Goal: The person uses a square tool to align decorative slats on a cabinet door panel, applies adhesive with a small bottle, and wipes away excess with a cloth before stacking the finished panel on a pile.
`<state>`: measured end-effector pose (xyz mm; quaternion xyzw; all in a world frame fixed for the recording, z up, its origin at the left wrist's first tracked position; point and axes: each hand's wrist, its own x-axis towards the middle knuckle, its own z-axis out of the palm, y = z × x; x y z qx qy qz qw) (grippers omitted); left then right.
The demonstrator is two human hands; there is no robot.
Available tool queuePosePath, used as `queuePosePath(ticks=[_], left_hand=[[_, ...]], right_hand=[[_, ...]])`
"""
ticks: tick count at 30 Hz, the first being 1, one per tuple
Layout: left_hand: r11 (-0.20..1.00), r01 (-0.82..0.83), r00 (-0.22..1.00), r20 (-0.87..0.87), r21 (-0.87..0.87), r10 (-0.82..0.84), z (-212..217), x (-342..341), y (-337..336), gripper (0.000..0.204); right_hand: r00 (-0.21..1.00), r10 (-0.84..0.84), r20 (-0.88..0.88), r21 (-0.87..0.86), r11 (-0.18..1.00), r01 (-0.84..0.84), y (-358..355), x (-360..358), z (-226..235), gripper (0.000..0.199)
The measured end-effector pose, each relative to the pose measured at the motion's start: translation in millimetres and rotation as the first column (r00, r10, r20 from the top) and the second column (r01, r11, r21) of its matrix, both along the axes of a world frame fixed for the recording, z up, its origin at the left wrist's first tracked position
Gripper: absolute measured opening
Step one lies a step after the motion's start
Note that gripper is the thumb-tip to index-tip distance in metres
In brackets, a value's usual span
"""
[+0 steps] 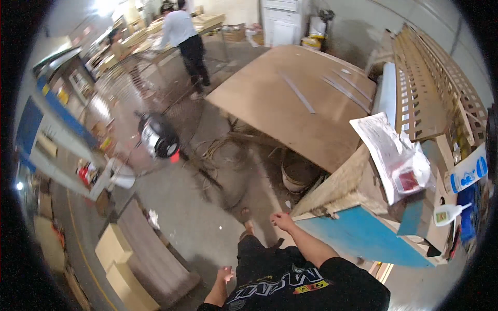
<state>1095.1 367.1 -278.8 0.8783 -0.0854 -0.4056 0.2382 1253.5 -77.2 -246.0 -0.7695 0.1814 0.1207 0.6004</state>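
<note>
Bucket; partly under table (contents unclear); right hand; near blue panel

The bench is plain tan, the thin strips pale grey. Blue covers the side panel. The packet is white, the tube white with blue print. Rows of holes pattern the brown lattice. The shirt is black with white, red and yellow print; the blocks, pale yellow.

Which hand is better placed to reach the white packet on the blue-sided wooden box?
Likely the right hand: it is nearer the white packet, on the same side of the body. The left hand is on the far side.
</note>
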Motion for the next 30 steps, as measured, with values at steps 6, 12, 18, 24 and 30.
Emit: queuePosePath(ticks=[6,12,18,24,30], left_hand=[[0.699,-0.66,0.748,-0.162,-0.276,0.643,12,267,-49,0.041],[0.753,-0.464,0.875,-0.104,-0.467,0.474,66,491,-121,0.035],[0.771,-0.436,0.9,-0.223,-0.464,0.374,121,612,-237,0.035],[0.95,-0.259,0.961,-0.149,-0.176,0.235,120,665,-279,0.042],[0.916,-0.34,0.913,-0.31,-0.213,0.267,78,741,-305,0.038]], right_hand=[[0.981,-0.098,-0.166,-0.231,0.971,0.058,-20,107,5,0.035],[0.854,-0.503,-0.132,-0.228,0.854,0.467,-35,184,59,0.029],[0.741,-0.67,0.039,-0.205,0.72,0.663,-115,246,50,0.024],[0.725,-0.667,0.172,-0.41,0.621,0.668,-243,374,49,0.039],[0.71,-0.692,0.131,-0.73,0.417,0.541,-397,538,33,0.07]])
